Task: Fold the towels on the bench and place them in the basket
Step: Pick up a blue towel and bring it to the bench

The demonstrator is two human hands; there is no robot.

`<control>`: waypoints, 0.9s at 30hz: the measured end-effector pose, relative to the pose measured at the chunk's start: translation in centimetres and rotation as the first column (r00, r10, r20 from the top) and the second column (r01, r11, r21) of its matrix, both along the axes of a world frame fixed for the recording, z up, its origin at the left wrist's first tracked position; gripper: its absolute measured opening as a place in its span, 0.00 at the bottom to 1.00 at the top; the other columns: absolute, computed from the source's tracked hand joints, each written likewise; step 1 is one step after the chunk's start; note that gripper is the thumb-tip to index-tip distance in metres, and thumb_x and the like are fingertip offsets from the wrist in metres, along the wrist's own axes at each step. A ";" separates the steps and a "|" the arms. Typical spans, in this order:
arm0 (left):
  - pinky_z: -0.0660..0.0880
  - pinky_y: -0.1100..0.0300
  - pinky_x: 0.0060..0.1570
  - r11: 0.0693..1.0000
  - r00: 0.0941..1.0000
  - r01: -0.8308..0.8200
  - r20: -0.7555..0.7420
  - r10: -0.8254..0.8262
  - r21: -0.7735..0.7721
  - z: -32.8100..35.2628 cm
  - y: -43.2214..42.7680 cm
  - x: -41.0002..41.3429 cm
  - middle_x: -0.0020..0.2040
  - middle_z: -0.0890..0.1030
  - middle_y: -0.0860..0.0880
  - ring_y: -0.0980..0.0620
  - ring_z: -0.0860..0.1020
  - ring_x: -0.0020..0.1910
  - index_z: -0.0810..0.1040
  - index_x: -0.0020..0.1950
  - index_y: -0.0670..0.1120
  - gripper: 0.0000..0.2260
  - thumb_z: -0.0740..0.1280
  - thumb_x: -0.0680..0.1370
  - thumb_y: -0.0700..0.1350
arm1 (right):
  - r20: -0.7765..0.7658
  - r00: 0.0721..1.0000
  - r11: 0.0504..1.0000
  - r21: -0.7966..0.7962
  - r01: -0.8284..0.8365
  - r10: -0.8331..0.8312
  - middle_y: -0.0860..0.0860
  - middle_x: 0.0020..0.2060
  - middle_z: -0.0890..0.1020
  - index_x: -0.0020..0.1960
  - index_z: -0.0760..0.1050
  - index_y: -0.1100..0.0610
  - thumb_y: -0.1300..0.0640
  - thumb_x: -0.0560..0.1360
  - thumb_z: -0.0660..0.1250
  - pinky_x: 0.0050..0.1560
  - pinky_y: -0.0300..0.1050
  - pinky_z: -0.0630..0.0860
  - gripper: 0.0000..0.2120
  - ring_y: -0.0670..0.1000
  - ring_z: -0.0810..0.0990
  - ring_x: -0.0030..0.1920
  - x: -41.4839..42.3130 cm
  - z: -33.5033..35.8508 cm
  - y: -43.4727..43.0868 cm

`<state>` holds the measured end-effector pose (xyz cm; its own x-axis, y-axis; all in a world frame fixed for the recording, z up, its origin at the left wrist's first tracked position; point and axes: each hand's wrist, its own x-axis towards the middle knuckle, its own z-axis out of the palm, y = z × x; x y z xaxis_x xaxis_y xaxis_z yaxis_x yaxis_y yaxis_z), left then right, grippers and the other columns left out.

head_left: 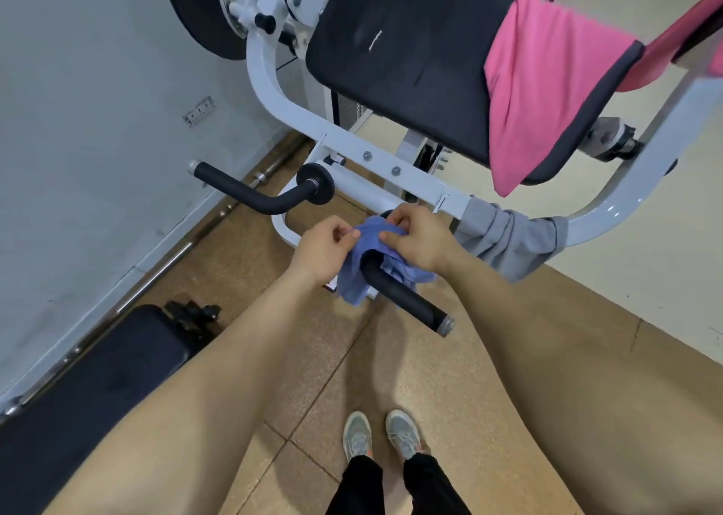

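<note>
Blue towel (352, 279) hung over the black foam bar (407, 299).
Left hand (322, 250) and right hand (416, 240) pinched its top edge; lifting straight up would likely free it.

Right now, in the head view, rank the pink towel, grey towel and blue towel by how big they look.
1. pink towel, draped over the black pad: largest.
2. grey towel and blue towel: look alike; the blue one is bunched and partly under the left hand and right hand, so unranked.
</note>
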<state>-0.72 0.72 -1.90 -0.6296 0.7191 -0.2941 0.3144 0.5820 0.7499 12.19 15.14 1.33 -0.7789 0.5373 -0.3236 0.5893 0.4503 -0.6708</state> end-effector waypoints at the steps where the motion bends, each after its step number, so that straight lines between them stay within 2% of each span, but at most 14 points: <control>1: 0.72 0.56 0.40 0.999 1.000 -0.021 0.023 0.021 0.031 1.1 -0.6 0.3 0.39 0.79 0.50 0.50 0.76 0.39 0.74 0.44 0.48 0.10 0.66 0.80 0.53 | -0.034 0.999 1.000 -0.027 -0.006 0.005 0.46 0.36 0.76 0.50 0.74 0.53 0.53 0.77 0.71 0.39 0.43 0.70 0.06 0.46 0.74 0.36 0.0 1.3 -0.1; 4: 0.72 0.63 0.40 0.988 0.990 -0.119 0.082 0.111 0.102 4.3 -3.1 1.7 0.45 0.81 0.48 0.53 0.77 0.41 0.77 0.51 0.46 0.08 0.67 0.81 0.50 | -0.136 0.988 0.994 -0.073 -0.084 0.073 0.44 0.30 0.76 0.47 0.76 0.53 0.57 0.75 0.71 0.34 0.38 0.68 0.04 0.41 0.73 0.29 0.0 5.3 -1.3; 6: 0.72 0.68 0.43 0.971 0.981 -0.185 0.084 0.174 0.152 6.4 -5.0 3.1 0.50 0.81 0.51 0.55 0.79 0.48 0.76 0.55 0.48 0.06 0.67 0.80 0.48 | -0.186 0.974 0.987 -0.074 -0.145 0.129 0.48 0.32 0.78 0.49 0.78 0.57 0.58 0.75 0.71 0.35 0.40 0.71 0.05 0.44 0.74 0.31 -0.1 7.6 -2.5; 9: 0.76 0.64 0.48 0.921 0.950 -0.312 0.049 0.309 0.232 9.1 -8.3 5.6 0.55 0.78 0.55 0.57 0.78 0.52 0.73 0.61 0.49 0.13 0.70 0.79 0.48 | -0.259 0.951 0.968 -0.137 -0.208 0.168 0.51 0.36 0.79 0.51 0.79 0.60 0.59 0.76 0.71 0.36 0.36 0.73 0.06 0.45 0.76 0.35 -0.6 10.1 -4.8; 12: 0.77 0.60 0.50 0.870 0.912 -0.403 0.042 0.409 0.284 10.9 -11.7 8.0 0.54 0.79 0.54 0.56 0.79 0.50 0.74 0.57 0.49 0.12 0.72 0.77 0.46 | -0.304 0.923 0.933 -0.192 -0.303 0.237 0.52 0.37 0.80 0.46 0.79 0.57 0.60 0.75 0.72 0.39 0.37 0.74 0.02 0.45 0.77 0.35 -1.8 11.5 -7.9; 15: 0.77 0.61 0.48 0.828 0.864 -0.490 0.028 0.502 0.274 11.9 -15.0 9.9 0.51 0.81 0.53 0.54 0.80 0.48 0.75 0.54 0.50 0.12 0.74 0.74 0.44 | -0.316 0.890 0.865 -0.278 -0.417 0.327 0.52 0.35 0.82 0.43 0.79 0.56 0.61 0.75 0.73 0.43 0.41 0.78 0.04 0.46 0.80 0.36 -3.0 12.9 -12.1; 18: 0.73 0.67 0.41 0.731 0.761 -0.607 -0.036 0.648 0.311 12.7 -18.7 11.3 0.44 0.83 0.48 0.52 0.78 0.39 0.78 0.49 0.48 0.08 0.72 0.74 0.38 | -0.304 0.839 0.805 -0.266 -0.530 0.452 0.52 0.36 0.82 0.47 0.80 0.60 0.59 0.74 0.75 0.49 0.46 0.79 0.06 0.48 0.80 0.39 -3.9 13.8 -16.9; 21: 0.72 0.67 0.39 0.644 0.667 -0.698 -0.043 0.744 0.312 13.3 -23.5 12.7 0.40 0.84 0.51 0.56 0.78 0.36 0.81 0.45 0.49 0.03 0.72 0.75 0.41 | -0.254 0.792 0.770 -0.202 -0.605 0.555 0.49 0.37 0.80 0.50 0.79 0.58 0.56 0.74 0.75 0.47 0.47 0.77 0.08 0.48 0.79 0.40 -4.3 14.1 -21.1; 24: 0.73 0.66 0.40 0.540 0.565 -0.778 -0.018 0.825 0.320 13.8 -28.5 14.2 0.39 0.83 0.54 0.59 0.78 0.36 0.81 0.45 0.50 0.02 0.71 0.76 0.43 | -0.197 0.724 0.690 -0.219 -0.690 0.661 0.46 0.41 0.77 0.58 0.77 0.56 0.50 0.72 0.77 0.43 0.38 0.71 0.18 0.45 0.76 0.42 -4.1 14.0 -24.6; 25: 0.75 0.66 0.41 0.508 0.532 -0.798 -0.016 0.847 0.324 14.0 -30.0 14.7 0.40 0.83 0.54 0.58 0.78 0.37 0.82 0.46 0.50 0.03 0.70 0.76 0.43 | -0.169 0.678 0.644 -0.216 -0.734 0.715 0.45 0.44 0.76 0.61 0.75 0.54 0.47 0.70 0.78 0.44 0.37 0.71 0.24 0.44 0.76 0.45 -4.0 13.8 -25.9; 27: 0.77 0.62 0.44 0.467 0.485 -0.823 -0.028 0.874 0.324 14.3 -32.9 15.7 0.41 0.84 0.52 0.55 0.81 0.41 0.82 0.46 0.51 0.05 0.69 0.77 0.42 | -0.079 0.552 0.539 -0.139 -0.831 0.830 0.44 0.56 0.75 0.67 0.72 0.50 0.42 0.64 0.81 0.56 0.40 0.72 0.37 0.45 0.75 0.57 -3.7 13.3 -28.8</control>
